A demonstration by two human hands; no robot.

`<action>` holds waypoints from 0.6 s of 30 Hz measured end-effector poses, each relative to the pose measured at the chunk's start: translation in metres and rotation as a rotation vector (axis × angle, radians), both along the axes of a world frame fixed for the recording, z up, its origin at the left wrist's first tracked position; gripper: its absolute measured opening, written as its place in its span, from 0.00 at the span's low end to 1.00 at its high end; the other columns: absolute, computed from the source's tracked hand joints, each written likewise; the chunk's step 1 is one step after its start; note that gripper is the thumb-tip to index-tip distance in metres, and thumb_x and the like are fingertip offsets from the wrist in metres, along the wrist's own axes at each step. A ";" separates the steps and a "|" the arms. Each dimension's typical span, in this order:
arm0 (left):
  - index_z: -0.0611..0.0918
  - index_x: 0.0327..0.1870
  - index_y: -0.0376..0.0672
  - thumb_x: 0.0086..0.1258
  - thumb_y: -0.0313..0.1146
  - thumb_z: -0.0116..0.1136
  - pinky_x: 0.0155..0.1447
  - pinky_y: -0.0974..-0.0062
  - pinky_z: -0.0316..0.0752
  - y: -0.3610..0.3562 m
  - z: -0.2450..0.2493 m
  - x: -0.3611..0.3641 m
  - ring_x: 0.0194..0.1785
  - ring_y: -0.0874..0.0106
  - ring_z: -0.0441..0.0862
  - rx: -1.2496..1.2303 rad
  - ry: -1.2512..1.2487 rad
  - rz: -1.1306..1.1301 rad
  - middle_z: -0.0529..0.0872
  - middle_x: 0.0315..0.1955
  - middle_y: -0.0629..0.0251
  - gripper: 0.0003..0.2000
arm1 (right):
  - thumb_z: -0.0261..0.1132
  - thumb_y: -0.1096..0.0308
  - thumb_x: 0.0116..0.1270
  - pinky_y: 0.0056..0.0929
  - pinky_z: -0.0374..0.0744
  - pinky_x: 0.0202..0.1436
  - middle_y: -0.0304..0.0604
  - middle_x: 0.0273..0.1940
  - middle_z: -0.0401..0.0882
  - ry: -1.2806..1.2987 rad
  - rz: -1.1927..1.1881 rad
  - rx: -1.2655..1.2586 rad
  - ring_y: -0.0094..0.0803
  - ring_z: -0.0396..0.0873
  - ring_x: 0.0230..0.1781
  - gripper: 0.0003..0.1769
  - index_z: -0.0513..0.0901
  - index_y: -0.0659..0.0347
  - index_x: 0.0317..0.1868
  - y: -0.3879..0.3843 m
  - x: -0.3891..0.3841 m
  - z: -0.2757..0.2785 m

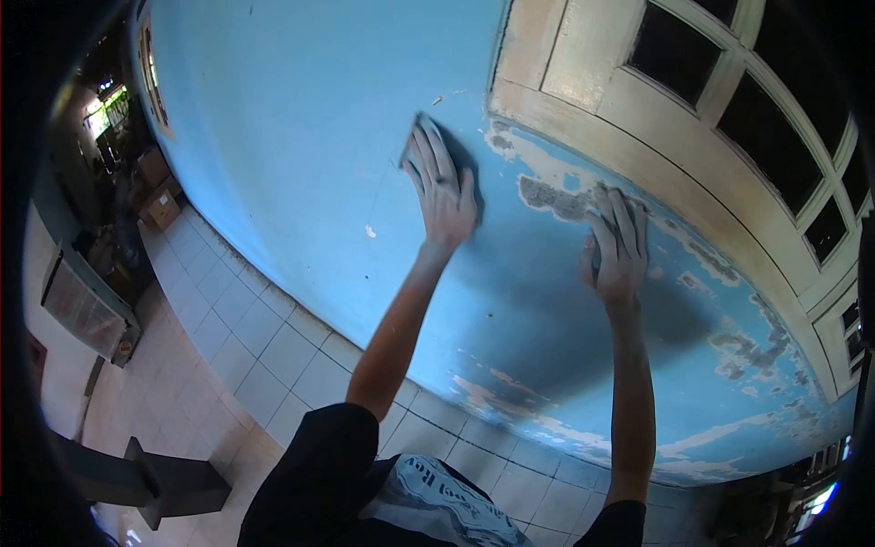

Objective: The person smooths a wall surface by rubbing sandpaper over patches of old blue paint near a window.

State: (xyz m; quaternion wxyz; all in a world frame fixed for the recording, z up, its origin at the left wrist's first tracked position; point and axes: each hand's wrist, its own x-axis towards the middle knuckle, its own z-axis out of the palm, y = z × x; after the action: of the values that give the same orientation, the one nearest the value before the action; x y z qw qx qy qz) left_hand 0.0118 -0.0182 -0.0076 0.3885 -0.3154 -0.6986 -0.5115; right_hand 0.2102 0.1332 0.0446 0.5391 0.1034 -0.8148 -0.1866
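My left hand [441, 196] lies with its fingers stretched along a thin dark sheet that looks like sandpaper [421, 118], pressing it against the blue wall [319, 182]. Only the sheet's edges show past my fingertips and beside the hand. My right hand [618, 253] rests flat on the wall, fingers slightly apart, at the edge of a bare grey patch [551, 198] where paint has come off. Nothing is visible under its palm. Pale grey dust coats both hands.
A cream wooden frame with dark panes [674, 55] borders the wall on the right. Peeling paint [752, 351] runs below it. Pale floor tiles [283, 351] meet the wall's foot. Cardboard boxes [162, 208] and a dark grey post [182, 483] stand to the left.
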 end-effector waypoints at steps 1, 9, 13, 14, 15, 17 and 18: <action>0.44 0.72 0.29 0.69 0.36 0.45 0.72 0.43 0.32 0.000 -0.026 0.007 0.74 0.42 0.38 -0.051 -0.005 0.014 0.41 0.71 0.37 0.36 | 0.54 0.73 0.55 0.53 0.68 0.63 0.48 0.57 0.76 0.009 -0.026 -0.022 0.45 0.69 0.62 0.17 0.77 0.60 0.47 -0.003 -0.007 0.003; 0.39 0.70 0.26 0.70 0.37 0.46 0.71 0.43 0.28 -0.007 -0.071 -0.007 0.75 0.44 0.30 -0.078 -0.155 0.061 0.34 0.71 0.35 0.38 | 0.52 0.71 0.59 0.53 0.68 0.63 0.48 0.57 0.76 0.049 -0.128 0.001 0.43 0.69 0.63 0.16 0.76 0.62 0.47 -0.002 -0.014 -0.003; 0.40 0.71 0.28 0.69 0.35 0.46 0.72 0.45 0.27 -0.026 0.016 -0.027 0.75 0.47 0.31 -0.053 -0.053 0.033 0.37 0.72 0.39 0.38 | 0.52 0.71 0.59 0.52 0.68 0.63 0.47 0.55 0.78 0.080 -0.167 0.000 0.43 0.69 0.64 0.15 0.76 0.61 0.47 -0.002 -0.015 -0.007; 0.40 0.71 0.28 0.69 0.35 0.46 0.72 0.45 0.27 -0.027 0.015 -0.032 0.75 0.47 0.31 -0.056 -0.050 0.026 0.37 0.72 0.39 0.38 | 0.52 0.71 0.59 0.52 0.68 0.63 0.47 0.55 0.78 0.083 -0.174 -0.003 0.43 0.69 0.64 0.15 0.76 0.61 0.47 -0.001 -0.017 -0.006; 0.41 0.71 0.28 0.69 0.34 0.46 0.72 0.44 0.28 -0.028 0.011 -0.035 0.75 0.47 0.32 -0.038 -0.002 0.014 0.38 0.72 0.39 0.37 | 0.52 0.72 0.59 0.51 0.68 0.63 0.47 0.55 0.78 0.096 -0.167 -0.002 0.42 0.69 0.63 0.15 0.76 0.61 0.47 -0.001 -0.017 -0.006; 0.45 0.71 0.28 0.68 0.33 0.47 0.72 0.44 0.31 -0.030 -0.023 -0.031 0.75 0.46 0.36 -0.054 0.002 0.018 0.41 0.72 0.39 0.36 | 0.52 0.72 0.59 0.51 0.69 0.63 0.47 0.54 0.79 0.103 -0.162 0.001 0.42 0.69 0.63 0.15 0.76 0.61 0.47 -0.002 -0.014 -0.008; 0.46 0.71 0.28 0.68 0.33 0.46 0.72 0.43 0.33 -0.030 -0.064 -0.026 0.75 0.45 0.37 -0.084 -0.032 0.036 0.42 0.71 0.38 0.35 | 0.52 0.72 0.59 0.50 0.69 0.63 0.47 0.55 0.78 0.089 -0.188 0.001 0.42 0.70 0.63 0.15 0.76 0.61 0.47 -0.003 -0.013 -0.008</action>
State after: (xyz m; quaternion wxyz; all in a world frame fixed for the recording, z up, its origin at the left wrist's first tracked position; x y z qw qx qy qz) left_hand -0.0142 -0.0482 -0.0712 0.3726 -0.3108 -0.7312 -0.4795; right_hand 0.1972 0.1299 0.0366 0.5546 0.0183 -0.7962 -0.2411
